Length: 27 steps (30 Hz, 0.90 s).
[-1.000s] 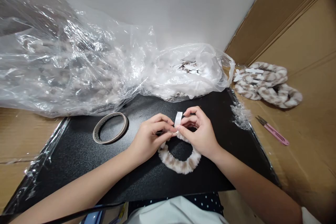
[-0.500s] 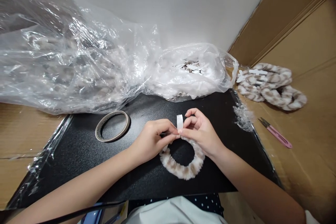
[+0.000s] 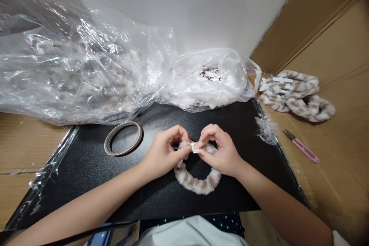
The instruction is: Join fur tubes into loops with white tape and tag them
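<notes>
Had a large clear bag [image 3: 135, 69] of fuzzy pieces [image 3: 77, 80] and a smaller bag [image 3: 230, 92] of white bits [image 3: 211, 73] along the far edge of the table [image 3: 230, 200]. Pinched a round, fluffy, white-and-brown band [image 3: 198, 185] and white strip [image 3: 196, 150] nearer the near edge, between closed fingertips of left hand [image 3: 163, 153] and right hand [image 3: 225, 153].

A pale wall [image 3: 190, 11] is seen behind a black tabletop [image 3: 155, 196]; brown cardboard [image 3: 340, 65] is shown along the right side. Soft highlights are cast on the dark surface.
</notes>
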Available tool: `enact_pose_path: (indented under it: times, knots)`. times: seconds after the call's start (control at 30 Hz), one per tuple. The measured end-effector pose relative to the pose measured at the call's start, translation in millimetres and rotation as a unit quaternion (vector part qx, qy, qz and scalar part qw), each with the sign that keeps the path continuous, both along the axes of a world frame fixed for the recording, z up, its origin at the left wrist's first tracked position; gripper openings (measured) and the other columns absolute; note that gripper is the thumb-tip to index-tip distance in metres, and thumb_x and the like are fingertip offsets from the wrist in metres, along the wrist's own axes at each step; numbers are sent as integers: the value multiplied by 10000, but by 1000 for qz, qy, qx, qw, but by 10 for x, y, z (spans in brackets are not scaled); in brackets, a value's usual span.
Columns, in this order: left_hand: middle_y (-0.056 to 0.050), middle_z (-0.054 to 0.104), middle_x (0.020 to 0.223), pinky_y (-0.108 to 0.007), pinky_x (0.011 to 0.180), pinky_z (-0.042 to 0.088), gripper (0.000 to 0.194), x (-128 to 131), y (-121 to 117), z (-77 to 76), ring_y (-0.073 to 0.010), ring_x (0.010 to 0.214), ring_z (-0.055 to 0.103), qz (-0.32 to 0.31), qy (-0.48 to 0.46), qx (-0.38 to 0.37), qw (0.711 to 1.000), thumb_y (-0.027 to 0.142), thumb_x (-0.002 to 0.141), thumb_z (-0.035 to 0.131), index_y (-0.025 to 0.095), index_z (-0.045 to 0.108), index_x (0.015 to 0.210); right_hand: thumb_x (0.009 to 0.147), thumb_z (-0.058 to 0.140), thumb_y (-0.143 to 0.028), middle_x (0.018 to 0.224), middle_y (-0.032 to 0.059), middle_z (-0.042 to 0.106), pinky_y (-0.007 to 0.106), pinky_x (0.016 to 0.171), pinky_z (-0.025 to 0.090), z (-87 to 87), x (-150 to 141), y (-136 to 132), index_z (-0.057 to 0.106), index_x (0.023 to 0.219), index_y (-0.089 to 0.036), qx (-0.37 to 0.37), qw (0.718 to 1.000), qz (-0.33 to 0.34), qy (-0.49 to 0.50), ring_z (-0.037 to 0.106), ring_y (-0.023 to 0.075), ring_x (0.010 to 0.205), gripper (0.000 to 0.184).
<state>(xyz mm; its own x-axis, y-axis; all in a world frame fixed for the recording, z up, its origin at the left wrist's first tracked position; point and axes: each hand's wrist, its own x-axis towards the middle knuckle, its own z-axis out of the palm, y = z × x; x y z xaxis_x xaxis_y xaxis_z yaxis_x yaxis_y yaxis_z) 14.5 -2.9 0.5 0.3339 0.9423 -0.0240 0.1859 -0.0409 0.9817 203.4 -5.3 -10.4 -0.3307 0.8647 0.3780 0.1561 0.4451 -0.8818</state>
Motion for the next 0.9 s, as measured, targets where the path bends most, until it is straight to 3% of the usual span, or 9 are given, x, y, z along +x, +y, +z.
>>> enact_pose_path:
  times: [0.07, 0.17, 0.27, 0.43, 0.57, 0.73, 0.9]
  knots:
    - [6, 635, 739, -196, 609, 438, 206, -12, 31, 7, -96, 641, 571, -32, -70, -82, 994, 209, 744, 722, 155, 546, 836, 707, 644, -4, 763, -33, 662, 276, 712, 468, -5, 15, 15, 485, 902, -248, 21, 1000, 10, -14, 607, 149, 754, 350]
    - [-18, 674, 780, -210, 658, 476, 266, -47, 91, 10, -108, 689, 621, -99, -155, -212, 960, 202, 709, 767, 141, 560, 865, 720, 645, -8, 750, -29, 694, 297, 726, 459, 3, 32, 29, 476, 916, -256, 35, 999, 12, -26, 585, 165, 771, 358]
    - [-20, 682, 739, -187, 639, 471, 270, -63, 124, -13, -101, 674, 632, -90, -185, -260, 943, 184, 691, 790, 127, 576, 846, 721, 634, -1, 755, -23, 696, 304, 718, 457, 8, 40, 44, 475, 910, -258, 49, 998, 8, -32, 575, 172, 773, 356]
    - [5, 666, 640, -137, 517, 415, 284, -33, 107, -60, -68, 552, 592, -46, -227, -299, 926, 162, 650, 817, 125, 566, 778, 720, 611, -9, 778, -4, 643, 321, 707, 467, 2, 51, 84, 510, 909, -248, 131, 989, 21, -60, 571, 176, 760, 321]
    - [23, 641, 596, -123, 490, 403, 264, -24, 108, -50, -52, 512, 564, -28, -227, -290, 929, 160, 648, 811, 121, 573, 754, 749, 626, -48, 823, 14, 649, 337, 712, 480, -12, 51, 96, 523, 953, -244, 172, 982, 18, -76, 588, 180, 779, 301]
    - [27, 616, 578, -132, 476, 406, 239, -6, 96, -19, -48, 483, 533, 4, -200, -264, 944, 171, 649, 795, 118, 578, 733, 765, 629, -44, 715, -16, 593, 316, 663, 467, -4, 15, 57, 528, 890, -252, 238, 968, -41, -69, 562, 163, 715, 262]
    - [34, 609, 574, -135, 470, 407, 246, 15, 67, -26, -51, 477, 526, 26, -217, -257, 941, 164, 646, 787, 132, 562, 739, 754, 613, -13, 597, -45, 527, 308, 652, 445, 15, 12, 52, 546, 850, -252, 297, 948, -30, -112, 515, 160, 684, 266]
